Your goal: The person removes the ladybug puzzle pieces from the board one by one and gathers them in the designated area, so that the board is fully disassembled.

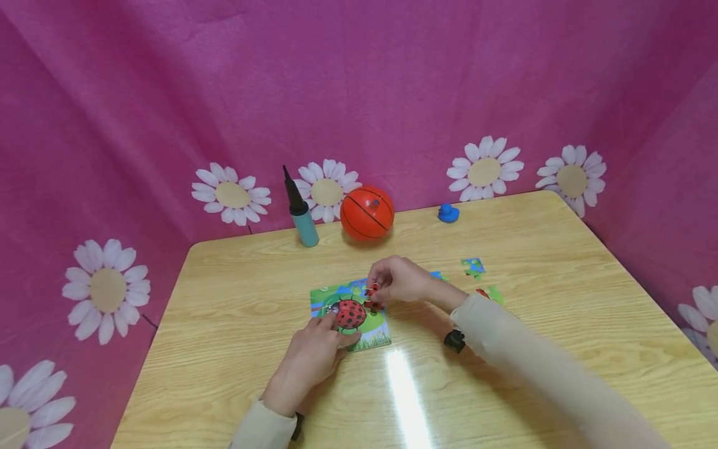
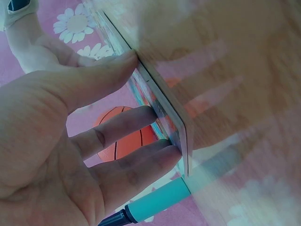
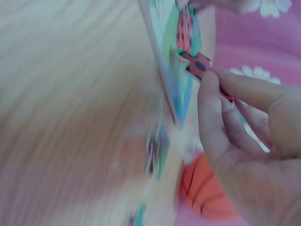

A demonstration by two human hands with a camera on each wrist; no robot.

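Observation:
A ladybug jigsaw puzzle [image 1: 373, 337] lies flat on the wooden table, in front of the person. Fingertips of my left hand [image 1: 311, 350] rest on its near left part, with the fingers fairly straight; the left wrist view shows the thumb at the puzzle's edge. Just above the puzzle's right side, my right hand [image 1: 405, 280] pinches a red puzzle piece [image 3: 200, 66] with black spots between thumb and fingers. That piece is tilted up from the board in the right wrist view. Another loose puzzle piece [image 1: 473, 267], green and blue, lies to the right of this hand.
Farther right, a green and red piece [image 1: 496, 295] sits partly behind the right sleeve. Along the back of the table [image 1: 252, 280] stand a teal hand pump [image 1: 306, 228], an orange ball [image 1: 367, 214] with black lines and a blue toy duck [image 1: 449, 214]. Pink flowered cloth surrounds the table.

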